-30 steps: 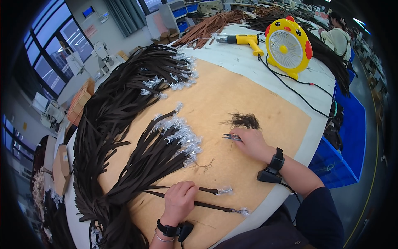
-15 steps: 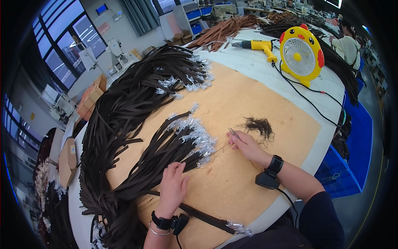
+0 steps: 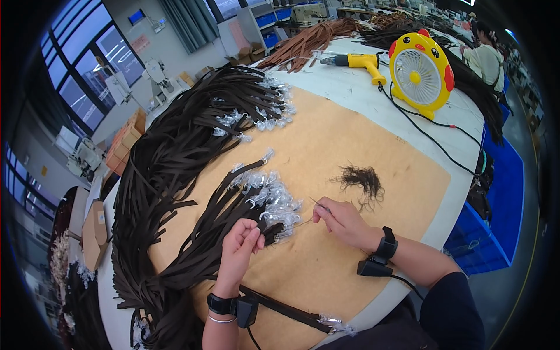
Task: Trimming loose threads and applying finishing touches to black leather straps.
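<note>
My left hand (image 3: pixel 241 242) is closed, thumb against fingers, on the end of a dark brown strap (image 3: pixel 272 232) at the near side of a fanned bundle. Clear plastic-wrapped metal clasps (image 3: pixel 274 195) cover the strap ends there. To the right, my right hand (image 3: pixel 348 224) is closed around small thread snips (image 3: pixel 317 202), their thin tips pointing up and left. A fine loose thread (image 3: pixel 304 222) runs between the strap ends and my right hand. Beyond that hand lies a tangled heap of dark thread trimmings (image 3: pixel 361 182).
A larger pile of dark straps (image 3: pixel 169 140) curves along the table's left side. One strap (image 3: pixel 286 310) lies close to me. At the back right stand a yellow heat gun (image 3: pixel 359 62) and a chick-shaped fan (image 3: pixel 415 76) with trailing cords. Blue bins (image 3: pixel 493 221) flank the table; another person (image 3: pixel 484 58) is farther off.
My left hand has risen slightly and closed on a strap end. My right hand has moved a little down and left, the snips now turned more to the left.
</note>
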